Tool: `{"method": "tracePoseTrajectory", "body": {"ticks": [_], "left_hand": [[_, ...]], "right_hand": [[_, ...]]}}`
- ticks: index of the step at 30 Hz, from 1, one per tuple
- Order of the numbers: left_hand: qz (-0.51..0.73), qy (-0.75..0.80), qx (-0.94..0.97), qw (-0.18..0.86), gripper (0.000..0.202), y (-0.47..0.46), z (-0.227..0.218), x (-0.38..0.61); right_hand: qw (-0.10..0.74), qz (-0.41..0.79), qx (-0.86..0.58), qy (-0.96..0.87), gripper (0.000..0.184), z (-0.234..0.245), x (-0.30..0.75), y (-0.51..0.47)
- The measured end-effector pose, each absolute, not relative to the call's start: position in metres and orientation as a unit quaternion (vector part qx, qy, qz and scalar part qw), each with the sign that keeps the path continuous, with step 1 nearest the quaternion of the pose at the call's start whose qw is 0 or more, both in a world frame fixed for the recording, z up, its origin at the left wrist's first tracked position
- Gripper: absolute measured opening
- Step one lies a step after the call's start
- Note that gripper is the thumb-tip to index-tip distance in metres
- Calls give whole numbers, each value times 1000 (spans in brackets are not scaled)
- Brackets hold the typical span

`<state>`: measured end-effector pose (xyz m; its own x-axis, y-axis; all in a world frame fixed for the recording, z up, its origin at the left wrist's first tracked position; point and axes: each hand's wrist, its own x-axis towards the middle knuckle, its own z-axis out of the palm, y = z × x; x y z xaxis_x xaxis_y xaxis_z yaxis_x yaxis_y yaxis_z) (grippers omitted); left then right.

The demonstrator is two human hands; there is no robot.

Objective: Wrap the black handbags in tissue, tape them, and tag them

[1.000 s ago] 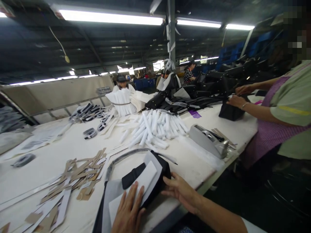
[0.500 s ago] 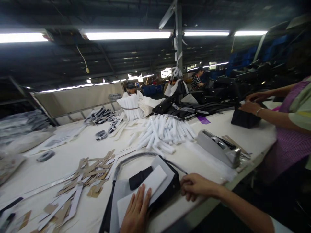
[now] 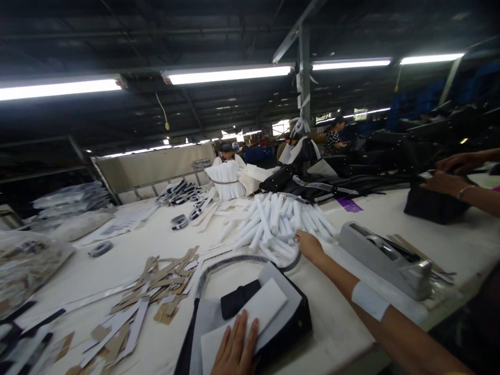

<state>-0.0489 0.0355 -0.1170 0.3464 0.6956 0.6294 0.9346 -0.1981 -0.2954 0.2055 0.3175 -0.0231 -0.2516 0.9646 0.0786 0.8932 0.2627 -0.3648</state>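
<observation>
A black bag (image 3: 300, 320) lies on the table in front of me, with pale grey lining sheet and a small black rolled piece (image 3: 238, 299) on it. My left hand (image 3: 238, 346) rests flat with fingers out on a white foam sheet (image 3: 269, 297) over the bag. The bag's long strap (image 3: 222, 264), in a clear wrap, loops out behind it. Its right end curves up to my right hand (image 3: 310, 246), whose fingers are closed around it. That hand is beside a pile of white foam tubes (image 3: 273, 213); its fingertips are partly hidden.
Brown and white card strips (image 3: 156, 286) are scattered on the left. A grey tape dispenser (image 3: 378, 255) stands on the right. Beyond it, a co-worker's hands (image 3: 449, 179) handle a black bag. Wrapped foam bundles (image 3: 226, 182) and black straps (image 3: 332, 185) lie at the back.
My right hand has moved away from the bag's side, up and back to the foam tube pile, and the strap end has bent along with it. My left hand stays on the foam sheet.
</observation>
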Motion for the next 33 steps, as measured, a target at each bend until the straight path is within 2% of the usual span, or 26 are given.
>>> {"method": "tracePoseTrajectory", "body": {"ticks": [9,15,20,24,27,30,33], "left_hand": [[-192,-537,-755,324,63,36,-120,-50],[-182,-520,-762,339,56,36,-118,-55],[-173,-521,-763,341,49,37,-118,-54],[-166,-522,-774,318,51,34,-111,-51],[-165,-559,-774,248,56,28,-95,-48],[-167,-578,-782,164,55,25,-72,-46],[-139,-597,-787,76,53,28,-47,-46]], "right_hand": [[4,173,-537,-826,32,-21,195,328],[-36,117,-598,-792,31,-3,217,312],[10,46,-629,-776,40,8,292,268],[46,16,-639,-768,33,9,354,228],[158,-10,-636,-755,32,4,390,200],[281,13,-550,-786,30,-7,403,169],[290,60,-425,-855,25,-20,387,138]]}}
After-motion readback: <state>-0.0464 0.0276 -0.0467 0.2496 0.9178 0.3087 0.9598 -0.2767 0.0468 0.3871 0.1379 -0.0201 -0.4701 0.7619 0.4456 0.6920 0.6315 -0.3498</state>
